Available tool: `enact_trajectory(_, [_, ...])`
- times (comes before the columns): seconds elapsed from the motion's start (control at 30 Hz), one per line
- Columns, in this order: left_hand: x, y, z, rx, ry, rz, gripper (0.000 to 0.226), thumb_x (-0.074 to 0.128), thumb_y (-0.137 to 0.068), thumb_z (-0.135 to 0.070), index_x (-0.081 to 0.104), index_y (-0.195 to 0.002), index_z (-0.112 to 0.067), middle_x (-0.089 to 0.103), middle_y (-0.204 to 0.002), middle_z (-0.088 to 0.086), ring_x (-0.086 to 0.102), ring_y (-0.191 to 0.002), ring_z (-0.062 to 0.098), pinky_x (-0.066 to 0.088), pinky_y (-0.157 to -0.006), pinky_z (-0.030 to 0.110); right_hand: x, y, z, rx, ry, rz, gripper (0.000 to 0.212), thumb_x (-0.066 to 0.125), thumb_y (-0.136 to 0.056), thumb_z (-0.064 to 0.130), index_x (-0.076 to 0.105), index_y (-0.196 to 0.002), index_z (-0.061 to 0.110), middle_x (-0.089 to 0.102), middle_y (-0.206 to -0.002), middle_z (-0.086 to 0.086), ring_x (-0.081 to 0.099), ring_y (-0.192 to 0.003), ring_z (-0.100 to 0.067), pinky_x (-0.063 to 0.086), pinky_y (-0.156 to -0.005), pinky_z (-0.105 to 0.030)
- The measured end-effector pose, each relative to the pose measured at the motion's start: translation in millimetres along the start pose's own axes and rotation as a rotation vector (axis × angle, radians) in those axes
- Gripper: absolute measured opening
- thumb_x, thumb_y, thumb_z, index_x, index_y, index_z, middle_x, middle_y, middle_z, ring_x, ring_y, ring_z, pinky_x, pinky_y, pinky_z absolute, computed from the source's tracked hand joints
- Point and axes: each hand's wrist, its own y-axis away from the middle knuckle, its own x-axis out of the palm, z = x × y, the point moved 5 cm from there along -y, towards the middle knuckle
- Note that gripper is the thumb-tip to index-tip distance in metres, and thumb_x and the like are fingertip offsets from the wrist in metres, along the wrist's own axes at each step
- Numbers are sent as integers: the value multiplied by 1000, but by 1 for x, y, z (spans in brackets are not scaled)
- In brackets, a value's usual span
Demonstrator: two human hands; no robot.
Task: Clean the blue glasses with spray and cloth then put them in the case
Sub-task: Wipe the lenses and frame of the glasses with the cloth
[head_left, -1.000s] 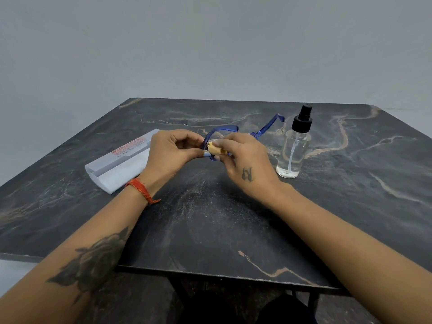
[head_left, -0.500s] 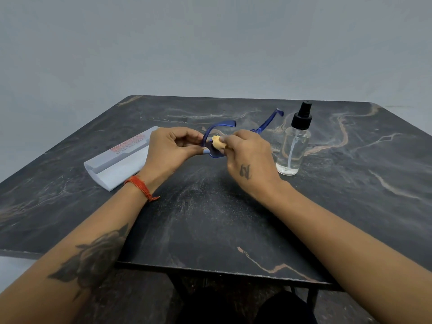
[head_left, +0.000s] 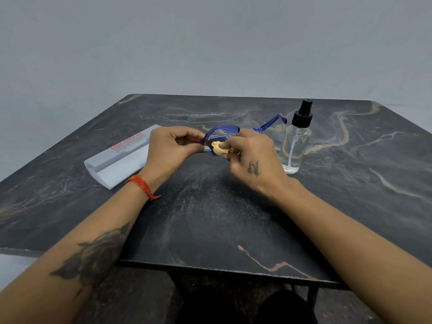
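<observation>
Dark marbled table [head_left: 210, 230] against a plain grey wall, seen from above by a person seated at it. At centre, the left hand [head_left: 174, 148] pinches one end of the blue glasses [head_left: 221, 133], holding them just above the tabletop. The right hand [head_left: 252, 155] pinches a small wad of yellow cloth [head_left: 218, 147] and presses it against the near lens. The frame's long axis runs left to right between the hands, with one temple arm reaching away to the right, toward the spray bottle [head_left: 297, 141] standing just beyond the right hand. The open pale case [head_left: 117, 157] lies on the left, beside the left wrist, so the left hand is nearer it for the later placing. Wiping looks underway; casing is not yet done
</observation>
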Motion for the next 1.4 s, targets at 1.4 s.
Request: enact_trajectory(1.4, [1,-1,7,-15,2,2,26,79,-65,-3,73,-90,-1,73,-86,11,71,-80,20,57,-79,33,10,-2,4,10,-89,15,16,65,-75,14,70,-90,9,52,-80,0,44,-73,-11,25,-60,-9])
